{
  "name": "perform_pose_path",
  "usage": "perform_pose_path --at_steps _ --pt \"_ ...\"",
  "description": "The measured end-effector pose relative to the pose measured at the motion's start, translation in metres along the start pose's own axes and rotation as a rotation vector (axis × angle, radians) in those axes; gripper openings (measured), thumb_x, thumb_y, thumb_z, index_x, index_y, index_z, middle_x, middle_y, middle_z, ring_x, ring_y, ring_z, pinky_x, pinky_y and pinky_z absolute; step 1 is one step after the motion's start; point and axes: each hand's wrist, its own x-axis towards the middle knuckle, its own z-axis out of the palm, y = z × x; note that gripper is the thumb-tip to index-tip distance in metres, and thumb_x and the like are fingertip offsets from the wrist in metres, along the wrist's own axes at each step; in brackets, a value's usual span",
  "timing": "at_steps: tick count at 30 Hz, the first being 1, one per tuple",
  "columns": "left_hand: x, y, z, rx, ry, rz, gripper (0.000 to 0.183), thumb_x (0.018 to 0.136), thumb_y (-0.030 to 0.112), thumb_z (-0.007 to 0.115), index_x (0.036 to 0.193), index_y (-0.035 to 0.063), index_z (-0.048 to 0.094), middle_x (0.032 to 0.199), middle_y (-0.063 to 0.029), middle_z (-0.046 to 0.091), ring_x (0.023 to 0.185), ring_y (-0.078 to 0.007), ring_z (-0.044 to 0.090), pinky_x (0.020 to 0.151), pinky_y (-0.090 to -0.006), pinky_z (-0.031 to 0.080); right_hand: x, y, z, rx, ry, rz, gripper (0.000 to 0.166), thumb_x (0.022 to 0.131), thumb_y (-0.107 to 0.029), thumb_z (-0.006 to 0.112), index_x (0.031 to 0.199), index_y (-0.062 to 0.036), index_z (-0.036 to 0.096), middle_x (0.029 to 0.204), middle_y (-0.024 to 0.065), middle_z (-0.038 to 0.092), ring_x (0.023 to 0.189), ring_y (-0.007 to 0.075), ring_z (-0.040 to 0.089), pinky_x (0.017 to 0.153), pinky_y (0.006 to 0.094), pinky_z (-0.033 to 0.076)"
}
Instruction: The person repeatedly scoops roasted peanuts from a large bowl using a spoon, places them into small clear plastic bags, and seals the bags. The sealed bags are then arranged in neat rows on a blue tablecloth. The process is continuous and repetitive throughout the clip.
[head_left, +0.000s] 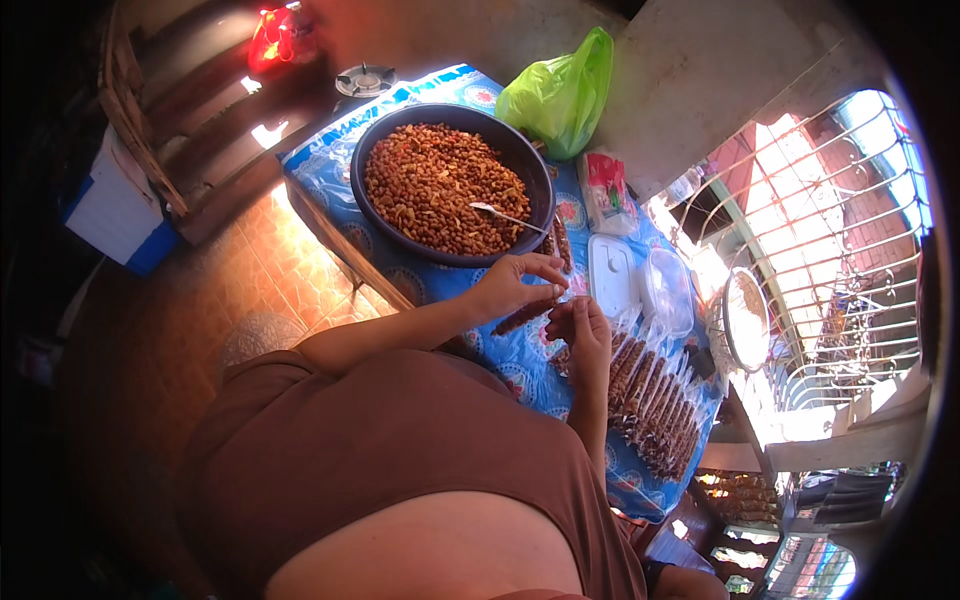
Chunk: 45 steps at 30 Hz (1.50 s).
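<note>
My left hand (517, 289) and my right hand (586, 330) meet over the table, fingertips pinched close together at one end of a slim clear plastic packet (517, 318) of peanuts. The packet slants down to the left beneath my left hand; its pinched end is mostly covered by my fingers. Just beyond my left hand stands a wide dark plastic basin (545, 180) of fried peanuts (442, 187) with garlic-like chips. A spoon (506, 216) rests on the peanuts, its handle over the rim. Beside my right hand lie several filled packets (652, 397) in a row.
A blue flowered tablecloth (517, 379) covers the table. Behind the basin sits a green plastic bag (562, 94). A pack with red print (606, 191), a white lid (613, 274) and a clear container (667, 291) lie to the right, near a window grille (817, 247).
</note>
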Motion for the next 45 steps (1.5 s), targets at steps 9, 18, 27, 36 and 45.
perform_pose_path --at_steps 9,18,27,36,45 --pt "0.003 -0.016 0.005 0.359 0.051 0.150 0.013 0.088 0.013 0.062 0.096 0.0030 0.064 0.122 -0.0119 0.054 0.117 -0.0211 0.050 0.100 -0.0343 0.038 -0.005 0.015 0.014 -0.445 0.226 -0.419 0.014 0.092 -0.013 0.060 0.095 0.0003 0.060 0.080 0.0036 0.063 0.067 0.0081 0.057 0.063 0.0217 0.046" --pt "-0.008 -0.026 0.028 0.207 0.270 0.046 0.018 0.089 0.017 0.063 0.100 0.0025 0.063 0.113 -0.0084 0.054 0.106 -0.0156 0.051 0.092 -0.0299 0.040 -0.004 0.020 0.027 -0.772 0.433 -0.613 0.010 0.078 -0.002 0.069 0.086 -0.0002 0.064 0.073 0.0062 0.058 0.059 0.0139 0.055 0.058 0.0278 0.045" --pt "-0.016 -0.019 0.035 -0.011 0.323 -0.043 0.020 0.090 0.020 0.064 0.104 0.0048 0.062 0.108 -0.0047 0.052 0.104 -0.0121 0.049 0.090 -0.0280 0.039 0.001 0.019 0.035 -0.809 0.455 -0.765 0.009 0.074 0.001 0.068 0.080 -0.0018 0.062 0.070 0.0064 0.057 0.056 0.0153 0.051 0.055 0.0286 0.043" --pt "-0.013 -0.009 0.011 0.387 0.181 0.212 0.014 0.078 0.020 0.075 0.087 0.0102 0.071 0.112 -0.0071 0.043 0.114 -0.0197 0.041 0.101 -0.0343 0.032 0.007 0.009 0.013 -0.480 0.261 -0.591 0.007 0.070 0.002 0.063 0.076 0.0008 0.059 0.072 0.0035 0.058 0.059 0.0065 0.052 0.056 0.0209 0.042" --pt "0.007 0.003 -0.003 0.495 -0.187 0.266 0.015 0.077 0.021 0.077 0.088 0.0113 0.072 0.100 -0.0027 0.042 0.105 -0.0178 0.042 0.097 -0.0333 0.032 0.006 0.010 -0.013 -0.473 0.189 -0.439 0.006 0.073 0.000 0.064 0.077 0.0008 0.060 0.072 0.0010 0.059 0.061 0.0046 0.052 0.058 0.0194 0.042"
